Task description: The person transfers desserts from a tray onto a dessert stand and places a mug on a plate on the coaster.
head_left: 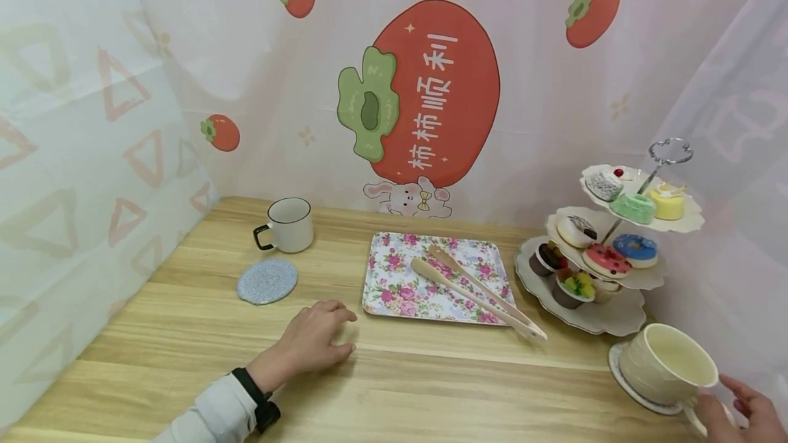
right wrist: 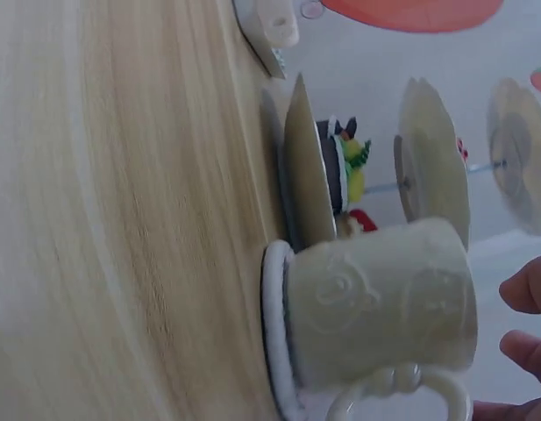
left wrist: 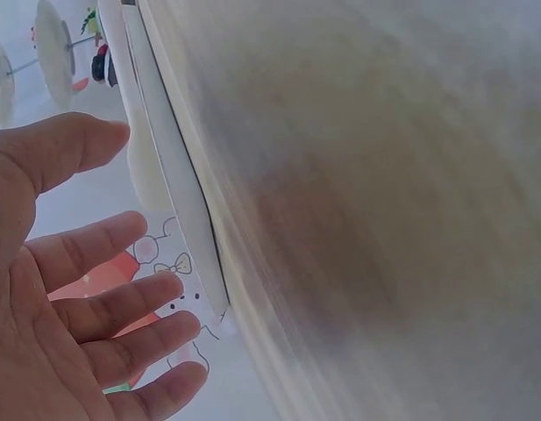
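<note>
Over the table's front left part hovers my left hand [head_left: 310,340], its fingers loosely spread and holding nothing. In the left wrist view the palm and separate fingers of that hand [left wrist: 86,307] show. At the lower right, my right hand [head_left: 747,415] is beside the handle of a cream embossed mug [head_left: 667,368]. The right wrist view shows its fingers [right wrist: 529,285] apart from the mug's body; one lower finger is close to the handle, and contact there is unclear. The mug stands upright on a round pale coaster [head_left: 615,368].
A floral tray [head_left: 388,272] holds wooden tongs [head_left: 468,292] that overhang its front right edge. A three-tier stand [head_left: 615,320] with cakes, donuts and cupcakes is behind the mug. At the left stand a white mug [head_left: 292,227] with a black handle and a grey-blue coaster [head_left: 267,282].
</note>
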Action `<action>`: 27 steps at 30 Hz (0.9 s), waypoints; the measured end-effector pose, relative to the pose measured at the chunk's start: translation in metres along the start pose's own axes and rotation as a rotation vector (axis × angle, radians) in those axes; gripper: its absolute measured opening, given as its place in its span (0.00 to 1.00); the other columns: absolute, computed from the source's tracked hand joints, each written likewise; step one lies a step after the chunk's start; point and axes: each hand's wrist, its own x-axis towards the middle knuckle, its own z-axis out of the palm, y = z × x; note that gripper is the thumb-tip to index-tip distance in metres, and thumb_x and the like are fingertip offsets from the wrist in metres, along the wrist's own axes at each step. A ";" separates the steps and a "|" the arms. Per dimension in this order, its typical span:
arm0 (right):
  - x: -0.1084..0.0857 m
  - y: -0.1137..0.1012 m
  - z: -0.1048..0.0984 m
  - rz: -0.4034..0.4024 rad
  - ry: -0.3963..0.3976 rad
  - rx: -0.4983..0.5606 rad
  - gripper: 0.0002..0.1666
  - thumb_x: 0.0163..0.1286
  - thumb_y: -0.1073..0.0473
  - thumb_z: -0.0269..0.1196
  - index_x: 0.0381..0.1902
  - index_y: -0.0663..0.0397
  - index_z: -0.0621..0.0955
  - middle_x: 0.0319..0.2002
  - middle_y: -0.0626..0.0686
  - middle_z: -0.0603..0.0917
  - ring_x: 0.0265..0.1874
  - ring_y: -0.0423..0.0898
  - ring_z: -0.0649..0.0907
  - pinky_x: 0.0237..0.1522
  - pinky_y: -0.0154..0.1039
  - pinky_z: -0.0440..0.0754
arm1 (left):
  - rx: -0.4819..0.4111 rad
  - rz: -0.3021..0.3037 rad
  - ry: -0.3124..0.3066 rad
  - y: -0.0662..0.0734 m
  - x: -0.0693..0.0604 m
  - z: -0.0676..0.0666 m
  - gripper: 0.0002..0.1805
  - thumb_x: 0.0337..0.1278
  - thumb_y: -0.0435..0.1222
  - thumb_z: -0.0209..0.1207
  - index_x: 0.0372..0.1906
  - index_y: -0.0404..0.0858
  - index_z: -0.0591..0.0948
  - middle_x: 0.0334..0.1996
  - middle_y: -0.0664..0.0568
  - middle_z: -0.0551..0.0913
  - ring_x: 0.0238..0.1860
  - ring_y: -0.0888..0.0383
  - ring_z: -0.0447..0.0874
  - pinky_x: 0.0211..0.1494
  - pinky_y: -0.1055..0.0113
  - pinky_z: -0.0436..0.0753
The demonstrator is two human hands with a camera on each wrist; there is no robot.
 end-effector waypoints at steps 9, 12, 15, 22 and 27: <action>-0.023 -0.026 0.011 -0.644 0.079 0.006 0.23 0.54 0.64 0.62 0.48 0.71 0.77 0.51 0.78 0.71 0.50 0.74 0.69 0.61 0.53 0.59 | 0.001 -0.017 -0.006 -0.001 0.002 -0.001 0.22 0.41 0.43 0.68 0.44 0.38 0.81 0.42 0.48 0.78 0.43 0.48 0.76 0.37 0.52 0.75; -0.031 -0.030 0.022 -0.801 -0.009 0.046 0.24 0.54 0.65 0.65 0.50 0.69 0.76 0.52 0.78 0.70 0.53 0.72 0.69 0.63 0.44 0.55 | 0.001 -0.024 -0.010 -0.003 0.002 -0.002 0.22 0.41 0.43 0.68 0.44 0.37 0.81 0.42 0.48 0.78 0.43 0.48 0.76 0.37 0.52 0.75; -0.036 -0.035 0.030 -0.905 -0.163 0.030 0.30 0.54 0.65 0.67 0.55 0.67 0.74 0.54 0.77 0.69 0.59 0.63 0.65 0.64 0.42 0.51 | 0.000 -0.034 -0.014 -0.003 0.002 -0.002 0.23 0.41 0.44 0.67 0.45 0.37 0.81 0.43 0.47 0.78 0.44 0.48 0.76 0.38 0.51 0.75; -0.050 -0.052 0.047 -1.008 -0.419 -0.065 0.37 0.52 0.60 0.71 0.59 0.62 0.71 0.54 0.70 0.72 0.56 0.65 0.68 0.49 0.66 0.62 | -0.001 -0.056 -0.018 -0.005 0.003 -0.003 0.25 0.41 0.45 0.67 0.46 0.37 0.80 0.44 0.46 0.79 0.46 0.47 0.76 0.40 0.50 0.75; -0.062 -0.066 0.052 -1.056 -0.513 -0.133 0.39 0.49 0.53 0.73 0.58 0.58 0.73 0.55 0.70 0.71 0.50 0.69 0.71 0.37 0.68 0.68 | 0.003 -0.064 -0.023 -0.006 0.005 -0.004 0.26 0.41 0.47 0.68 0.46 0.37 0.80 0.44 0.46 0.79 0.46 0.47 0.76 0.41 0.50 0.75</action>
